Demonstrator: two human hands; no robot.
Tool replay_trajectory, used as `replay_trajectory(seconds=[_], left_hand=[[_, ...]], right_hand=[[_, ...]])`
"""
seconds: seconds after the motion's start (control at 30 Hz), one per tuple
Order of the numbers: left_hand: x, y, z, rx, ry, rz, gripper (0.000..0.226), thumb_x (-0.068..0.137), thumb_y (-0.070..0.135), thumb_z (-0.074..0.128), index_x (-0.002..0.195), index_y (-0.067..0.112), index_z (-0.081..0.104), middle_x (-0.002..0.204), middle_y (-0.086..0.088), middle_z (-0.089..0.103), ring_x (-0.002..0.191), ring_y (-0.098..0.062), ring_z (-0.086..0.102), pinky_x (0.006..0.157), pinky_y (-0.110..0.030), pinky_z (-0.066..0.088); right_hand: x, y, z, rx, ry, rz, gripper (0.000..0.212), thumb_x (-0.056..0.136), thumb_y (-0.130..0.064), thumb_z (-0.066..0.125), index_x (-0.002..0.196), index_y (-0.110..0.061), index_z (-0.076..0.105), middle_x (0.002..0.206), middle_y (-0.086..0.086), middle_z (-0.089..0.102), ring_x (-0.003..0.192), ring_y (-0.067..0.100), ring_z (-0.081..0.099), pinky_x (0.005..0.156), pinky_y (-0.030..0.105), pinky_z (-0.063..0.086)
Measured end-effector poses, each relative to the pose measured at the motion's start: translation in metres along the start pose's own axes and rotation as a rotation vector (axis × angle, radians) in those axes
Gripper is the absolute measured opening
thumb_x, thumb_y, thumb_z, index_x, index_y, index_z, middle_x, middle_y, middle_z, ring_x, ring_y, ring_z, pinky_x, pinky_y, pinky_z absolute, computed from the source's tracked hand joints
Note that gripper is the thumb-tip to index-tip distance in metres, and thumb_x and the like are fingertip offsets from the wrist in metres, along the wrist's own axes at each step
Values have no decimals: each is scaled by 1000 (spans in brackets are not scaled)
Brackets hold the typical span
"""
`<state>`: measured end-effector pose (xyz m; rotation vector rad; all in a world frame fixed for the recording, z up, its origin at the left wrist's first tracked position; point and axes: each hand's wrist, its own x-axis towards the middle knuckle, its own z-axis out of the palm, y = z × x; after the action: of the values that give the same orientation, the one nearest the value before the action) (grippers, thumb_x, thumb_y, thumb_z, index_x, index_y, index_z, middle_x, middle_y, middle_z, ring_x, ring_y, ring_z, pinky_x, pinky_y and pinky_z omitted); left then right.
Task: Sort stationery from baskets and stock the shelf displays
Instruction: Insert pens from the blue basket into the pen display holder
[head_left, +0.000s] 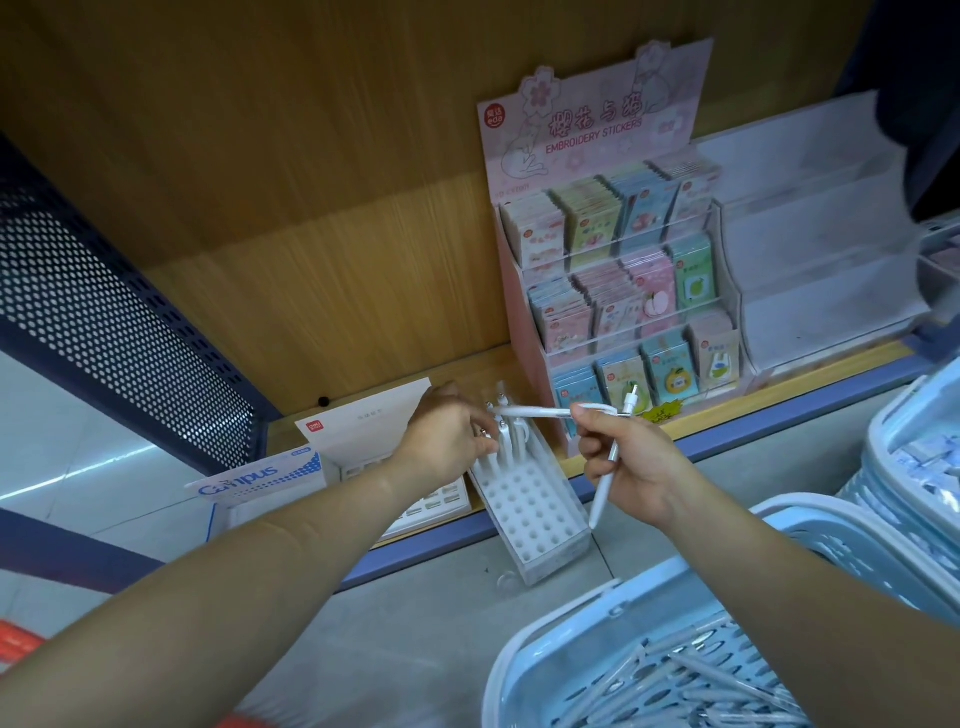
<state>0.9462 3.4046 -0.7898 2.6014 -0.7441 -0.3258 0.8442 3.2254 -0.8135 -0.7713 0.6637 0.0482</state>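
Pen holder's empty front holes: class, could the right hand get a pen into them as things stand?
Probably yes: the front holes of the pen holder lie uncovered, the left hand is at the back rows, and the right hand, holding white pens, hovers beside it.

Both bare forearms are stretched forward and kinda angled in toward each other. The left hand (447, 431) is shown back-up, fingers curled down, grip can't really be made out. Two white pens (604, 486) are pinched in the right hand (631, 462).
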Motion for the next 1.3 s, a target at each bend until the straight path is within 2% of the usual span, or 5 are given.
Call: replay_trajectory(seconds=[0.27, 0.4, 0.8, 1.1, 1.3], left_hand=[[-1, 10, -32, -237, 40, -140, 25, 81, 3, 65, 87, 26, 73, 91, 6, 65, 71, -8, 57, 58, -17, 44], [1, 26, -50, -447, 137, -157, 22, 87, 7, 60, 83, 26, 72, 88, 5, 72, 76, -9, 62, 67, -18, 46], [-1, 54, -54, -813, -177, -119, 40, 90, 14, 67, 129, 8, 57, 99, -12, 70, 60, -3, 60, 50, -12, 42], [-3, 25, -67, -387, 127, -56, 17, 82, 13, 76, 86, 28, 70, 70, -1, 61, 69, -14, 60, 72, -26, 52], [-20, 15, -34, -56, 6, 51, 19, 90, 24, 68, 108, 21, 72, 96, 3, 72, 91, -14, 65, 86, -32, 51]], right_hand=[[-5, -6, 5, 99, -41, -9, 6, 88, -11, 65, 84, -10, 62, 70, 2, 64, 49, 4, 46, 32, 12, 23], [-7, -13, 17, 127, -40, -43, 9, 92, -13, 62, 84, -10, 59, 62, -1, 54, 45, 3, 41, 31, 12, 21], [-23, -13, 37, -88, -441, 54, 14, 83, -20, 63, 92, -9, 65, 72, 4, 55, 48, 4, 31, 36, 12, 17], [-1, -10, 18, 21, 51, -9, 20, 95, -21, 51, 80, -10, 57, 68, 6, 55, 57, 15, 46, 53, 24, 37], [-3, -2, 17, -200, 157, -113, 17, 95, -22, 58, 85, -15, 71, 73, -2, 62, 73, 12, 54, 69, 27, 42]])
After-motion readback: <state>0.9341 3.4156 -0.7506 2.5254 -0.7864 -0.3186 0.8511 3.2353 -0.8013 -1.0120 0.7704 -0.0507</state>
